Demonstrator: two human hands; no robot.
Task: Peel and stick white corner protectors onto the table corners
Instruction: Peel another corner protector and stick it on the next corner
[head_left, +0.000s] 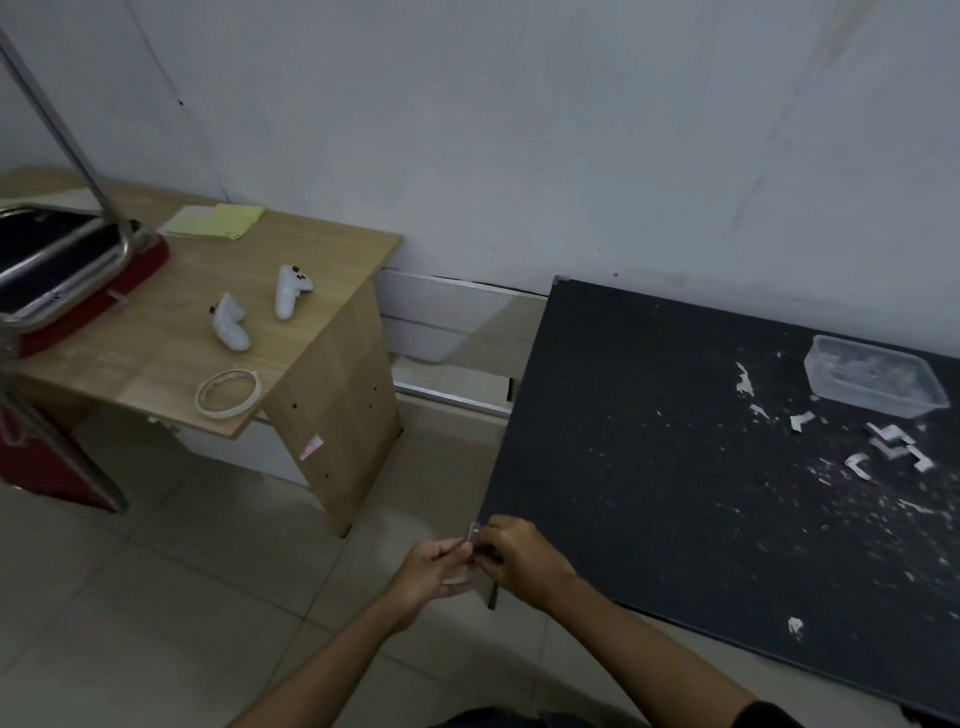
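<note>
Your hands (475, 558) pinched one small white corner protector (474, 534) together at the black bench (675, 467) corner.
You hadn't stuck it; spares (891, 449) waited.

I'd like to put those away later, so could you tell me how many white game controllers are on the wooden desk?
2. One controller lies near the middle of the wooden desk; the other controller is just left of it, nearer the tape roll.
</note>
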